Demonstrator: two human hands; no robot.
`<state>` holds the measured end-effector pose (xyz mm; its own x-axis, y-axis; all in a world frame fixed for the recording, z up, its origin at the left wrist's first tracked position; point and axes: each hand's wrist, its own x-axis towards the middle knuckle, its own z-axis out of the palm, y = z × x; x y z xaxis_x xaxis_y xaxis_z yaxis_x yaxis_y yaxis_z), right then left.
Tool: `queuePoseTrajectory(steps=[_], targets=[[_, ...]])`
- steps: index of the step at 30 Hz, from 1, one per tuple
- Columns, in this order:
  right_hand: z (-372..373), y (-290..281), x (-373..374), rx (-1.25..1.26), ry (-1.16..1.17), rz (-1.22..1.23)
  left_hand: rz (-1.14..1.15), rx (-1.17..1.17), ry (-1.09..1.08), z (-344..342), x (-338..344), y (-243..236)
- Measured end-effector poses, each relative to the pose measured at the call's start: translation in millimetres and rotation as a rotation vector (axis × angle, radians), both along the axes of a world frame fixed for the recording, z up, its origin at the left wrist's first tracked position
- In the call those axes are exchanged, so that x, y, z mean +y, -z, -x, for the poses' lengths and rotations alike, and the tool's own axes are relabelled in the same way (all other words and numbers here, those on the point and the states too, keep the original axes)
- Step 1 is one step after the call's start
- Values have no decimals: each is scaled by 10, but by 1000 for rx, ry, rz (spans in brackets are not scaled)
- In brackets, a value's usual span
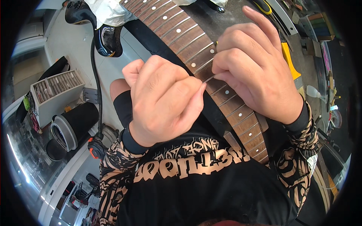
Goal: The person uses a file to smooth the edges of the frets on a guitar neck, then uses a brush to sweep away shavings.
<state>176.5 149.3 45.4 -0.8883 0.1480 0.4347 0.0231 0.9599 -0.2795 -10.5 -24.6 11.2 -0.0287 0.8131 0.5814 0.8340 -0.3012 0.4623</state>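
Observation:
A guitar neck [244,115] with a brown fretboard and pale dot inlays runs diagonally from the top toward my lap. Bright metal frets cross its upper part; the cross lines nearer me look darker. Just above the board, a short thin piece of fret wire [208,79] spans the gap between my hands. My left hand [164,100] is closed, pinching one end between thumb and forefinger. My right hand [260,69] pinches the other end, its little finger raised. Whether the wire touches the board I cannot tell. Part of the neck's right edge is hidden behind my right hand.
Black guitar body horns [109,40] show at the upper left beside crumpled white wrapping [109,13]. A yellow tool [289,62] lies right of my right hand. A dark cable [94,83] hangs at left, near a black bin [77,124] and a white box [56,101].

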Motion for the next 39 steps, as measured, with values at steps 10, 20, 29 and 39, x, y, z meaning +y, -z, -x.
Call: queuePoseTrajectory(steps=[10,20,29,39], targets=[[-14,207,111,150,-22,15,-88,-18,7,46,91,74],[-47,-36,40,-51,2,-27,-70,-92,8,21,20,103],[-38,5,60,29,-27,42,-46,-54,19,64,-38,21],[19,163,166,91,-87,52,-42,-20,-18,95,-20,33]])
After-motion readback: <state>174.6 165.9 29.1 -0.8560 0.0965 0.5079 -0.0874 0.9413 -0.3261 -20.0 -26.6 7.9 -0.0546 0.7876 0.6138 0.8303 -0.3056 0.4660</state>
